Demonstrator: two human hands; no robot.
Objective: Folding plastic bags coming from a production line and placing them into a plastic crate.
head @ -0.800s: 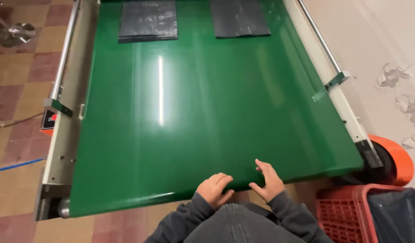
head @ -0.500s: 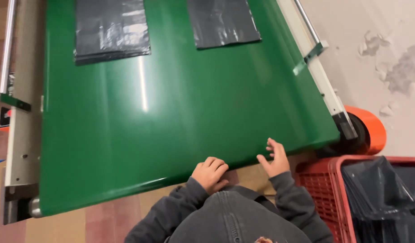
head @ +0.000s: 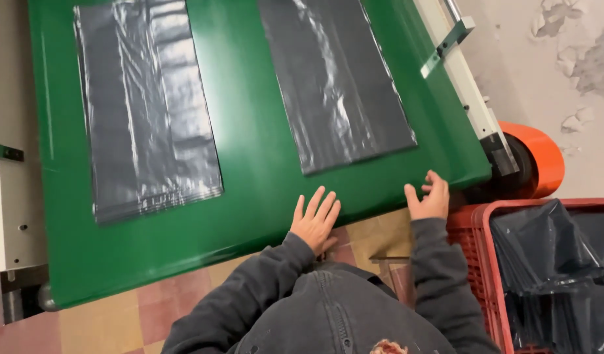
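Two flat black plastic bags lie on a green conveyor belt [head: 256,151]. The left bag [head: 145,105] reaches close to the belt's near edge. The right bag [head: 338,78] ends just above my hands. My left hand [head: 315,219] rests flat on the belt's near edge with fingers spread, holding nothing. My right hand [head: 428,196] hovers at the belt's near right corner, fingers loosely curled and empty, a short way below the right bag's corner.
A red plastic crate [head: 475,249] lined with black bags stands at the lower right. An orange roller end [head: 534,157] sits beside the belt's right corner. Grey metal frame rails [head: 14,216] run along both belt sides. Tiled floor lies below.
The two black bags have travelled down the belt toward me and now fill much of the view. My hands have spread apart, and my left hand's fingers have opened flat on the belt edge.
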